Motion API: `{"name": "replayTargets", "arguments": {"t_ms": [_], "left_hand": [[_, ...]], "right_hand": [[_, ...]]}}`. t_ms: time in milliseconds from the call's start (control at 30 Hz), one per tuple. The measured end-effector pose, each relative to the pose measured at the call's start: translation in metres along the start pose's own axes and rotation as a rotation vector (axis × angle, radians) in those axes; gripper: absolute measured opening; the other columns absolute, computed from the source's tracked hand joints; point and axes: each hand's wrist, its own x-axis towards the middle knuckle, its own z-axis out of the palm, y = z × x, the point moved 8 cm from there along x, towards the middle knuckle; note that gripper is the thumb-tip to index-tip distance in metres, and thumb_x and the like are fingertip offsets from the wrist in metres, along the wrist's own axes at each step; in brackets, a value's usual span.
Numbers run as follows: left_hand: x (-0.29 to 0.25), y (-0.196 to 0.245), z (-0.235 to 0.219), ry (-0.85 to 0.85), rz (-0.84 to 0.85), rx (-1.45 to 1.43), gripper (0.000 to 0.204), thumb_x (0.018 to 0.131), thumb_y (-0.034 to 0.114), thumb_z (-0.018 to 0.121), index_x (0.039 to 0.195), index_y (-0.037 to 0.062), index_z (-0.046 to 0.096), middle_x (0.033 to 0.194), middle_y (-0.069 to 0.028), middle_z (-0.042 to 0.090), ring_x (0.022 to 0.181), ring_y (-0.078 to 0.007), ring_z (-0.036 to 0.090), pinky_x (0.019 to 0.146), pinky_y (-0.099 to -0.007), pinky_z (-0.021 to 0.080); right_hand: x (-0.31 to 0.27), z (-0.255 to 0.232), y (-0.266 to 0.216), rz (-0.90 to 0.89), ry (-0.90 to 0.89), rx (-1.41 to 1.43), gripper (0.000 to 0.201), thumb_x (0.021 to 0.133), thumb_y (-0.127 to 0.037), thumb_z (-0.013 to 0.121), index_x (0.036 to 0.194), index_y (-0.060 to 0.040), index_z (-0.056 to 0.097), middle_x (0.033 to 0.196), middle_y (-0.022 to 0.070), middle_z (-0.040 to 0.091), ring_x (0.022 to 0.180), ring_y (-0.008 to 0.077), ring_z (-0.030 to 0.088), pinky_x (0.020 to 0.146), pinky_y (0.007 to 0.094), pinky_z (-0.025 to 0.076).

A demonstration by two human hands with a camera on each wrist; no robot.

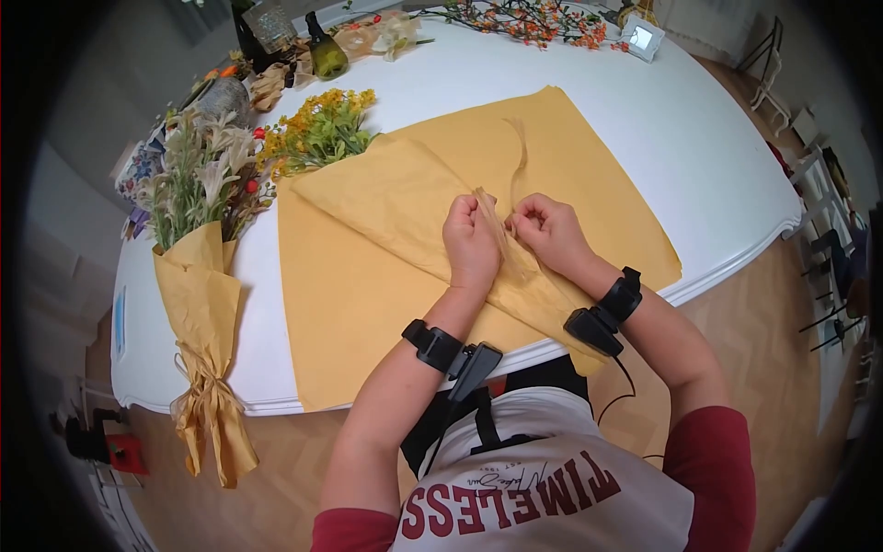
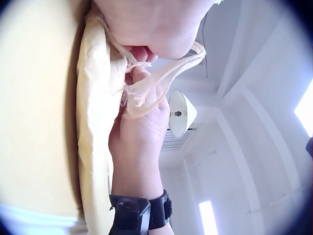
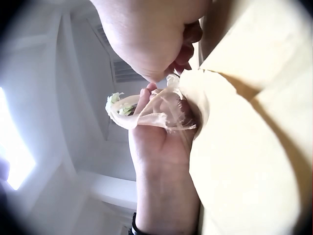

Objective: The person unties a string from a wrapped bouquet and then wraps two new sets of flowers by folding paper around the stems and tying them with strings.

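A bouquet with yellow flowers (image 1: 322, 129) lies wrapped in yellow paper (image 1: 386, 189) on a flat yellow sheet (image 1: 313, 340). Over the narrow part of the wrap, the left hand (image 1: 473, 241) grips a pale ribbon (image 1: 501, 225) with curled fingers. Close beside it the right hand (image 1: 555, 235) pinches ribbon between thumb and fingers. One ribbon end stretches up across the sheet. In the left wrist view a ribbon loop (image 2: 171, 68) stands out between the hands; the right wrist view shows frayed ribbon (image 3: 171, 112) across the left palm (image 3: 164, 152). Fingertips are partly hidden.
Another wrapped bouquet (image 1: 202, 294) lies at the left, its tied end over the table edge. A green bottle (image 1: 328, 57), a grey vase (image 1: 223, 99), orange-berried branches (image 1: 543, 26) and a small white frame (image 1: 642, 40) stand or lie along the far side of the white table (image 1: 727, 175).
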Motion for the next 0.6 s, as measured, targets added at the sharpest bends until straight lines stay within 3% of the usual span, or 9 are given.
{"name": "replayTargets", "arguments": {"t_ms": [33,100,200,233,300,333,400,600], "left_hand": [[0.0,-0.002,0.0,0.004,-0.047,-0.014,0.017,0.093,0.019,0.052,0.087,0.0027,0.05,0.059,-0.0014,0.048,0.044,-0.0079,0.043,0.04,-0.021,0.036],[0.003,-0.01,-0.002,0.015,-0.094,-0.028,0.017,0.093,0.019,0.052,0.088,0.0025,0.05,0.06,-0.0018,0.049,0.045,-0.008,0.044,0.041,-0.0211,0.037],[0.012,-0.017,-0.01,0.037,-0.062,0.032,0.018,0.093,0.02,0.052,0.09,0.0022,0.05,0.063,-0.0024,0.049,0.05,-0.0087,0.047,0.045,-0.0213,0.039],[0.009,-0.008,-0.008,0.047,-0.144,-0.104,0.018,0.092,0.02,0.052,0.091,0.0024,0.05,0.065,-0.003,0.05,0.052,-0.0096,0.048,0.046,-0.0218,0.04],[0.004,-0.002,-0.009,0.063,-0.226,-0.239,0.018,0.092,0.021,0.053,0.093,0.0027,0.05,0.067,-0.0035,0.05,0.055,-0.0104,0.049,0.048,-0.0223,0.041],[0.004,-0.002,-0.013,0.105,-0.237,-0.307,0.018,0.092,0.02,0.052,0.093,0.003,0.049,0.068,-0.0038,0.05,0.057,-0.0119,0.05,0.05,-0.0233,0.042],[0.004,-0.001,-0.017,0.151,-0.247,-0.376,0.017,0.092,0.02,0.052,0.093,0.0034,0.049,0.07,-0.0042,0.05,0.059,-0.0134,0.05,0.051,-0.0242,0.043],[0.005,-0.009,-0.023,0.144,-0.287,-0.446,0.018,0.092,0.021,0.053,0.09,0.0044,0.048,0.07,-0.0044,0.05,0.061,-0.016,0.05,0.054,-0.0269,0.045]], "right_hand": [[0.001,0.003,0.005,-0.002,-0.002,0.0,0.01,0.08,-0.009,0.062,0.079,-0.0009,0.057,0.06,0.0046,0.055,0.053,0.0087,0.052,0.05,0.0233,0.042],[0.004,0.003,0.018,0.023,0.081,0.357,0.012,0.082,-0.009,0.062,0.085,0.0,0.055,0.065,0.0024,0.052,0.06,0.0036,0.048,0.055,0.0195,0.041],[-0.006,0.009,0.003,0.031,0.068,0.386,0.012,0.08,-0.007,0.062,0.087,-0.0008,0.054,0.07,0.005,0.053,0.063,0.008,0.051,0.058,0.022,0.043],[-0.01,0.01,-0.004,0.034,0.063,0.385,0.012,0.08,-0.007,0.062,0.087,-0.0008,0.054,0.07,0.005,0.053,0.063,0.008,0.051,0.058,0.022,0.043],[-0.02,0.011,-0.042,-0.22,0.081,0.002,0.009,0.079,-0.005,0.061,0.085,-0.002,0.054,0.07,0.0076,0.054,0.062,0.0167,0.055,0.058,0.0278,0.044],[-0.021,0.012,-0.046,-0.22,0.078,0.005,0.009,0.079,-0.005,0.061,0.085,-0.002,0.054,0.07,0.0076,0.054,0.062,0.0167,0.055,0.058,0.0278,0.044],[-0.036,0.018,-0.083,-0.617,0.104,-0.215,0.009,0.078,-0.004,0.06,0.083,-0.0031,0.053,0.071,0.0108,0.054,0.064,0.026,0.055,0.059,0.034,0.045],[-0.045,0.039,-0.088,-0.613,0.004,-0.251,0.009,0.078,-0.005,0.06,0.083,-0.0051,0.052,0.068,0.0105,0.054,0.063,0.0279,0.056,0.059,0.0351,0.045]]}}
